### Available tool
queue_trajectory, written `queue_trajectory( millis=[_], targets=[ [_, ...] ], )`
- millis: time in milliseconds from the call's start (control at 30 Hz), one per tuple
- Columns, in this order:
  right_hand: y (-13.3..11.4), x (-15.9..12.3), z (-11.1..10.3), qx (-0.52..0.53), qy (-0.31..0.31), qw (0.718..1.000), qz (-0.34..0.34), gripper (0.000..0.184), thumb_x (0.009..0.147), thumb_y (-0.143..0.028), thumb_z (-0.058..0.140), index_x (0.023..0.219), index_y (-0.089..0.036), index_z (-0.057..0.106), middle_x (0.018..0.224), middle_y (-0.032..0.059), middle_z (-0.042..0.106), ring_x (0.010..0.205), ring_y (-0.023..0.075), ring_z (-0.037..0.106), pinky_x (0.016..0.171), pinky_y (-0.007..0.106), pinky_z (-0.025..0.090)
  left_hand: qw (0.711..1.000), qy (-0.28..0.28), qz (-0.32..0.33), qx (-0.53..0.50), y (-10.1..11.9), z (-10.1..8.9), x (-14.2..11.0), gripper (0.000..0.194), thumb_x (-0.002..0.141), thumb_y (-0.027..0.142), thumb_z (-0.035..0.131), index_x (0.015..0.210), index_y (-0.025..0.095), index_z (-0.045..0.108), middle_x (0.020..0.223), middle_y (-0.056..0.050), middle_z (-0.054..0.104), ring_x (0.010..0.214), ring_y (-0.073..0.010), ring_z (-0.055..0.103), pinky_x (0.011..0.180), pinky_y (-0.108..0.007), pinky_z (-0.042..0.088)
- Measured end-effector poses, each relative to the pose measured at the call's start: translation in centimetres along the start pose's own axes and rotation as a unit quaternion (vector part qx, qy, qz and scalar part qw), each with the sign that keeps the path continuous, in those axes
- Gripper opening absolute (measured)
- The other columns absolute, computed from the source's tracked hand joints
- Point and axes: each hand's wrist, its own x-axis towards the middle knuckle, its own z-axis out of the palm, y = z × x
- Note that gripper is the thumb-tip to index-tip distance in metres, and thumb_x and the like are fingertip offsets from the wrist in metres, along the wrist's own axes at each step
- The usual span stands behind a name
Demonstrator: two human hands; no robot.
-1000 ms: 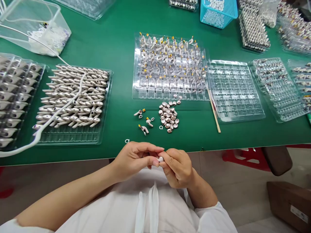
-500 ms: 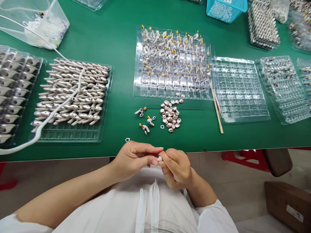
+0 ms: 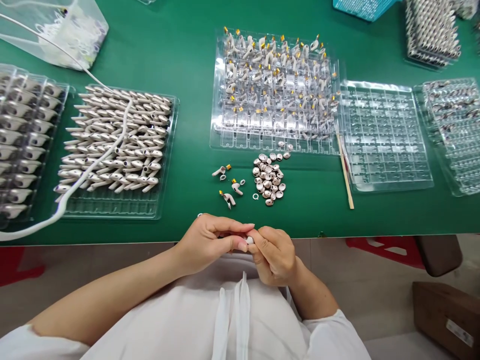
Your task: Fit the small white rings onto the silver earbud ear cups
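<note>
My left hand [image 3: 210, 241] and my right hand [image 3: 273, 255] meet at the near edge of the green table [image 3: 187, 60], fingertips pinched together around a small white earbud part [image 3: 249, 240]. Most of the part is hidden by the fingers. Just beyond the hands lie three loose white earbud pieces with gold tips [image 3: 229, 186] and a small pile of round metallic caps [image 3: 269, 179]. A tiny ring [image 3: 255, 196] lies beside the pile.
A clear tray of earbud pieces with gold tips [image 3: 275, 85] sits behind the pile. A tray of white stems [image 3: 116, 145] with a white cable [image 3: 75, 185] across it lies left. An empty clear tray [image 3: 384, 135] and a wooden stick [image 3: 345, 172] lie right.
The view has shifted slightly, so the table contents sit a little further right and up. Both hands stay pinched together on the small part at the table edge.
</note>
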Motion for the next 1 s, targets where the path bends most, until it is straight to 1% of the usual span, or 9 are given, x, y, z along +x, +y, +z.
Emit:
queue_trajectory(
  millis=[133, 200, 267, 333, 433, 533, 867, 933, 1000],
  targets=[
    [0.1, 0.2, -0.1, -0.010, 0.012, 1.000, 0.026, 0.030, 0.093, -0.015, 0.047, 0.121, -0.011, 0.057, 0.075, 0.0069, 0.063, 0.062, 0.0165, 0.060, 0.052, 0.027, 0.048, 1.000, 0.006, 0.000, 0.019, 0.4, 0.0, 0.0, 0.023, 0.068, 0.020, 0.081, 0.090, 0.017, 0.079, 0.075, -0.003, 0.078, 0.066, -0.0179, 0.072, 0.060, -0.024, 0.062],
    [0.1, 0.5, -0.4, -0.010, 0.015, 0.999, 0.039, 0.027, 0.095, -0.016, 0.047, 0.118, -0.012, 0.059, 0.077, 0.0075, 0.065, 0.063, 0.0163, 0.061, 0.053, 0.027, 0.048, 0.997, 0.005, 0.036, 0.063, 0.7, 0.0, 0.0, 0.020, 0.072, 0.022, 0.079, 0.091, 0.017, 0.077, 0.079, -0.003, 0.078, 0.068, -0.0173, 0.073, 0.062, -0.023, 0.062],
    [0.0, 0.8, -0.7, -0.001, 0.013, 0.999, 0.049, 0.027, 0.095, -0.017, 0.046, 0.118, -0.011, 0.060, 0.078, 0.0079, 0.066, 0.063, 0.0159, 0.061, 0.053, 0.027, 0.048, 0.984, 0.002, 0.107, 0.144, 0.8, -0.1, 0.0, 0.015, 0.076, 0.021, 0.077, 0.091, 0.017, 0.073, 0.082, -0.003, 0.078, 0.070, -0.0159, 0.073, 0.063, -0.021, 0.061],
    [0.0, 1.0, -0.9, 0.006, 0.012, 0.998, 0.060, 0.027, 0.096, -0.016, 0.047, 0.119, -0.011, 0.060, 0.080, 0.0080, 0.067, 0.064, 0.0158, 0.060, 0.054, 0.027, 0.048, 0.944, -0.009, 0.213, 0.251, 0.9, -0.3, 0.0, 0.012, 0.080, 0.018, 0.074, 0.091, 0.017, 0.071, 0.082, -0.003, 0.077, 0.069, -0.0153, 0.071, 0.065, -0.022, 0.059],
    [-0.1, 1.2, -1.1, -0.002, 0.011, 0.997, 0.076, 0.027, 0.095, -0.015, 0.048, 0.119, -0.011, 0.061, 0.081, 0.0077, 0.068, 0.065, 0.0157, 0.061, 0.054, 0.027, 0.048, 0.842, -0.010, 0.374, 0.388, 0.6, -0.3, 0.0, 0.015, 0.086, 0.012, 0.066, 0.100, 0.017, 0.069, 0.085, -0.006, 0.077, 0.077, -0.0183, 0.071, 0.073, -0.028, 0.058],
    [-0.2, 1.3, -1.1, -0.017, 0.006, 0.997, 0.077, 0.028, 0.096, -0.015, 0.048, 0.121, -0.010, 0.060, 0.084, 0.0089, 0.069, 0.068, 0.0162, 0.062, 0.056, 0.027, 0.050, 0.769, 0.019, 0.457, 0.447, 0.1, -0.2, 0.1, 0.023, 0.089, 0.007, 0.059, 0.108, 0.017, 0.067, 0.091, -0.010, 0.077, 0.084, -0.0211, 0.071, 0.078, -0.032, 0.058],
    [-0.9, 1.8, -1.0, -0.084, -0.038, 0.993, 0.076, 0.030, 0.096, -0.013, 0.049, 0.122, -0.001, 0.057, 0.084, 0.0132, 0.068, 0.070, 0.0196, 0.063, 0.055, 0.030, 0.050, 0.671, 0.065, 0.556, 0.486, -0.7, -0.2, 0.8, 0.027, 0.087, 0.002, 0.056, 0.113, 0.009, 0.063, 0.086, -0.013, 0.074, 0.078, -0.0210, 0.068, 0.068, -0.033, 0.060],
    [-1.1, 2.0, -1.2, -0.079, -0.048, 0.993, 0.077, 0.030, 0.096, -0.013, 0.047, 0.122, -0.001, 0.057, 0.086, 0.0136, 0.068, 0.072, 0.0197, 0.063, 0.055, 0.030, 0.050, 0.665, 0.075, 0.571, 0.475, -0.9, -0.1, 0.9, 0.024, 0.086, 0.000, 0.057, 0.109, 0.007, 0.063, 0.083, -0.013, 0.072, 0.075, -0.0205, 0.067, 0.066, -0.033, 0.059],
    [-1.2, 2.1, -1.4, -0.058, -0.057, 0.993, 0.081, 0.029, 0.096, -0.013, 0.047, 0.121, -0.002, 0.058, 0.088, 0.0134, 0.068, 0.073, 0.0194, 0.063, 0.056, 0.030, 0.050, 0.675, 0.075, 0.570, 0.463, -1.1, -0.1, 0.9, 0.022, 0.086, 0.000, 0.057, 0.106, 0.007, 0.062, 0.081, -0.013, 0.071, 0.074, -0.0201, 0.066, 0.065, -0.033, 0.059]
  ],
)
